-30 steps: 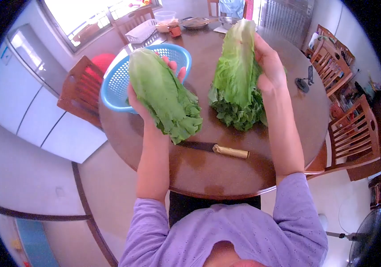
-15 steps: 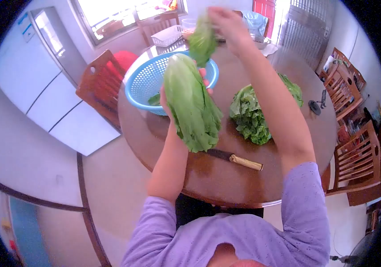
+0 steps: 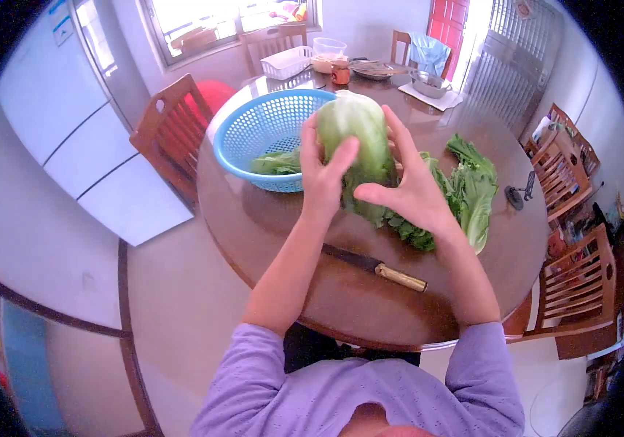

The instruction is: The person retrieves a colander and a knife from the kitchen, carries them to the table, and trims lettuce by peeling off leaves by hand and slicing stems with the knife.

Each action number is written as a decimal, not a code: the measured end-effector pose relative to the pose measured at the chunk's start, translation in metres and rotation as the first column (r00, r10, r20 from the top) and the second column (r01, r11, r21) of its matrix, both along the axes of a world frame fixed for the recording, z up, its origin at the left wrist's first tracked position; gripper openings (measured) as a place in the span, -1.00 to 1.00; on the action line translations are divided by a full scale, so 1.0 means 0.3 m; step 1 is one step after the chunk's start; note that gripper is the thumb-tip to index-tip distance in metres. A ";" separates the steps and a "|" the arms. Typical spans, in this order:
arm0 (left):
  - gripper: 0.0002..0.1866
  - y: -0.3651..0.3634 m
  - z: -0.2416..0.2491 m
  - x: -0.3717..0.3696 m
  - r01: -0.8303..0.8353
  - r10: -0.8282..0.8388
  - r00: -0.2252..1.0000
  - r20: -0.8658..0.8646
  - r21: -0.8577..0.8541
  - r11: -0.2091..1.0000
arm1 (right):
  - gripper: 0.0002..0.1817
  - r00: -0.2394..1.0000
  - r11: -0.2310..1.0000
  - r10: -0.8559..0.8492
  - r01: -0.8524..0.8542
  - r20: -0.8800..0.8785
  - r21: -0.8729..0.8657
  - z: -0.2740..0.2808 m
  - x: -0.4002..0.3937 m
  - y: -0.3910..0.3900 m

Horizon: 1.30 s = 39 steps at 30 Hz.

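Note:
In front of me, above the table, a head of Chinese cabbage [image 3: 367, 142] is held with its pale base up and its green leaves hanging down. My left hand [image 3: 324, 171] grips its left side, thumb across the front. On the right side, my right hand [image 3: 410, 182] curves around it, fingertips at its upper edge and thumb stretched across the front. Leafy greens [image 3: 474, 204] lie on the table beyond my right hand. A blue plastic basket [image 3: 242, 171] stands to the left with a green leaf [image 3: 277, 163] in it. Nearer me lies a knife [image 3: 399, 277] with a yellowish handle.
The round brown table [image 3: 268, 255] carries a white basket [image 3: 288, 63], a clear tub [image 3: 328, 54], a jar [image 3: 340, 73] and a metal bowl [image 3: 430, 84] at the far side. A small black stand [image 3: 519, 193] is at the right. Wooden chairs [image 3: 581, 280] surround the table.
The loose leaf has left my right hand, which has come down to the cabbage. The cabbage has moved right and turned more upright. A leaf shows more plainly inside the blue basket.

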<state>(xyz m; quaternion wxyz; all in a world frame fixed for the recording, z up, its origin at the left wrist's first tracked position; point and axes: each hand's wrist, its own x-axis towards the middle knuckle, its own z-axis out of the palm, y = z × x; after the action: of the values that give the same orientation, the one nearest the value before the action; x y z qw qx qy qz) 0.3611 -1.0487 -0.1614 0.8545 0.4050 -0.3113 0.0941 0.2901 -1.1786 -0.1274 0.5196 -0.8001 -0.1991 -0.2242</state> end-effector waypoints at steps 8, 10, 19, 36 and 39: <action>-0.52 -0.037 -0.018 -0.017 -0.044 0.007 0.980 0.197 0.186 0.982 | 0.00 0.983 0.962 0.129 -0.091 -0.131 0.259 -0.019 0.035 -0.124; -0.61 -0.024 -0.010 -0.023 -0.031 -0.004 0.988 0.155 0.218 0.976 | 0.00 0.951 0.934 0.254 -0.193 -0.177 0.300 -0.039 0.051 -0.186; -0.77 -0.011 -0.014 0.009 -0.066 0.031 0.991 0.131 0.271 0.960 | -0.02 0.804 0.810 0.509 -0.327 -0.308 0.486 -0.067 0.057 -0.230; -0.78 0.057 -0.010 0.082 0.243 -0.264 0.948 -0.179 -0.132 0.961 | 0.06 0.810 0.693 0.578 -0.424 -0.098 0.583 -0.053 0.071 -0.267; -0.77 0.073 -0.019 0.105 0.356 -0.407 0.890 -0.204 -0.247 0.901 | 0.05 0.775 0.598 0.632 -0.489 0.001 0.635 -0.018 0.060 -0.242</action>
<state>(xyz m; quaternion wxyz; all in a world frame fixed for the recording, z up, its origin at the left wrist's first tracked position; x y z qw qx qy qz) 0.3927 -1.0268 -0.1670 0.9254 0.2549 -0.2633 -0.0970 0.3080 -1.2513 -0.1329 0.8083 -0.5067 -0.2998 -0.0079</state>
